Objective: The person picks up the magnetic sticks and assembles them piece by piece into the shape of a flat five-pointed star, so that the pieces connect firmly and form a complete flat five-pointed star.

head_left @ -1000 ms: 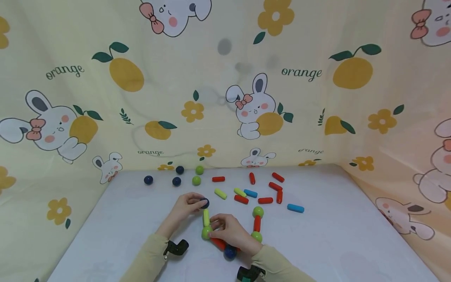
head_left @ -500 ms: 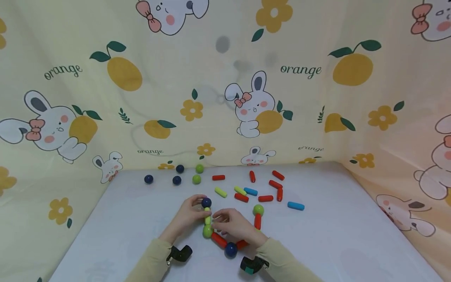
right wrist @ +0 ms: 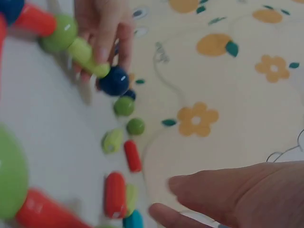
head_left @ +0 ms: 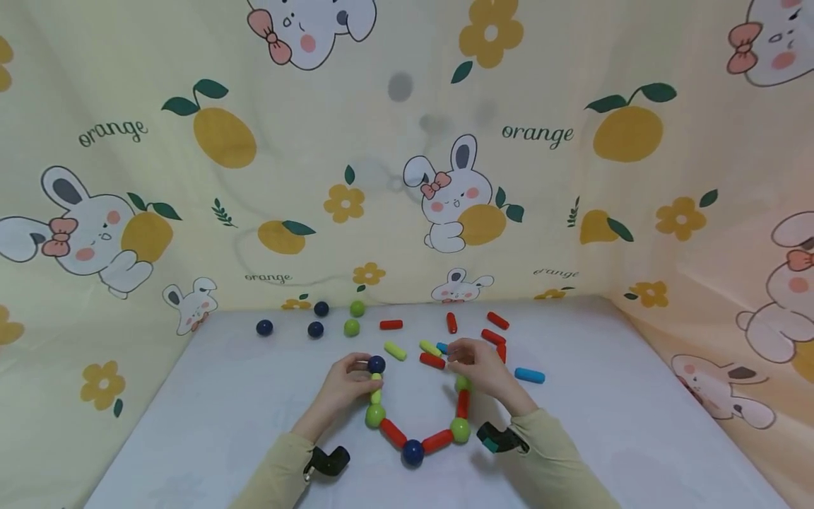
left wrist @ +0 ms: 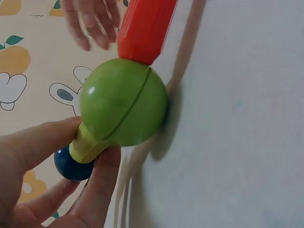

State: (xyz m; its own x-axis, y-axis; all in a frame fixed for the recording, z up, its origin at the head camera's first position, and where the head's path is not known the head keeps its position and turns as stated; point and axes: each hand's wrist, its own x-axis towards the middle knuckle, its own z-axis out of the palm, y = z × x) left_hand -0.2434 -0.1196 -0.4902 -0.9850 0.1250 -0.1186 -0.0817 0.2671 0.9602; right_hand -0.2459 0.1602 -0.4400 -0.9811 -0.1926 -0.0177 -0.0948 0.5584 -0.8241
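Observation:
My left hand (head_left: 343,389) pinches a yellow-green rod (left wrist: 85,146) between thumb and fingers. A navy ball (head_left: 376,364) caps the rod's far end, and a green ball (head_left: 376,416) joins its near end. From there a U-shaped chain continues through a red rod (head_left: 393,433), another navy ball (head_left: 413,453), a second red rod (head_left: 438,442) and a green ball (head_left: 460,430). Its right side runs up a red rod (head_left: 463,404) to a green ball (head_left: 462,383), partly covered by my right hand (head_left: 486,369). That hand hovers near loose rods, holding nothing visible.
Beyond the hands lie loose red rods (head_left: 432,361), yellow-green rods (head_left: 395,351) and a blue rod (head_left: 530,375). Several spare balls sit at the back left, among them a navy ball (head_left: 264,327) and a green ball (head_left: 352,327). A printed curtain (head_left: 280,177) rises behind the white table (head_left: 604,424).
My right hand has left the chain's left side and moved right and away from me, toward the loose rods. The left hand has shifted its grip from the navy ball to the yellow-green rod.

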